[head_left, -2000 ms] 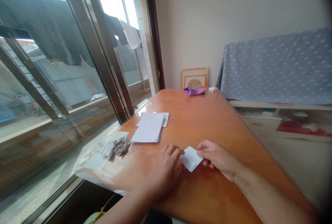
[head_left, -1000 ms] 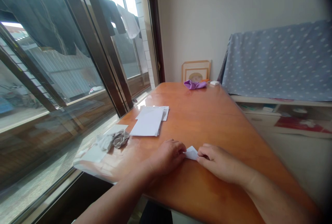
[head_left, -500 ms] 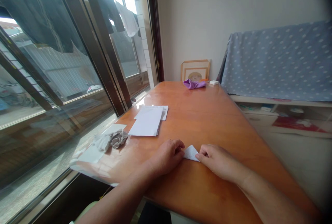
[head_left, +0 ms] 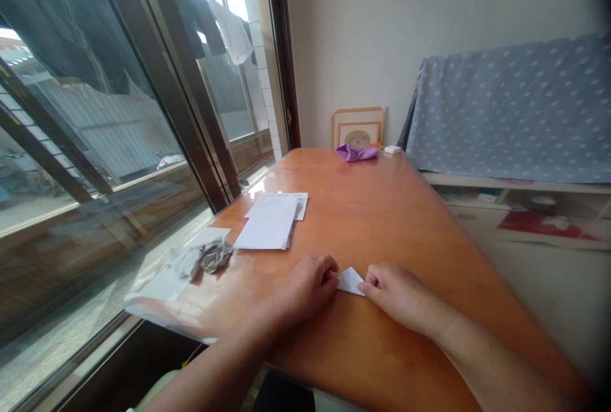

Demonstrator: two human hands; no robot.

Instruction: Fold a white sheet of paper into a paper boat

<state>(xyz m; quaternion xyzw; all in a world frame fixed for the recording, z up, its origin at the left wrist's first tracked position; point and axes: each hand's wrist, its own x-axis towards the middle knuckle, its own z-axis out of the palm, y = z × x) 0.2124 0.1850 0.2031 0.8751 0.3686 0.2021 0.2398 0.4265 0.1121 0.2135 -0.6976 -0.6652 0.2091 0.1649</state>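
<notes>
A small folded piece of paper (head_left: 351, 281), white and triangular with its point facing away from me, lies on the wooden table (head_left: 363, 221) near the front. My left hand (head_left: 312, 284) is closed at its left corner, fingers curled and thumb against the paper. At the right corner my right hand (head_left: 394, 291) pinches the paper between thumb and curled forefinger. Both hands rest low on the tabletop, and their fingertips cover the paper's two side corners.
Left of my hands lie a stack of white paper sheets (head_left: 267, 224) and a crumpled grey cloth (head_left: 214, 255). A purple cloth (head_left: 356, 153) and a small white box (head_left: 392, 149) sit at the far end. Glass sliding doors (head_left: 143, 113) run along the left; a low cabinet (head_left: 470, 214) stands right.
The whole view has shifted very slightly. Both hands keep the same hold on the folded paper, and nothing else has visibly moved.
</notes>
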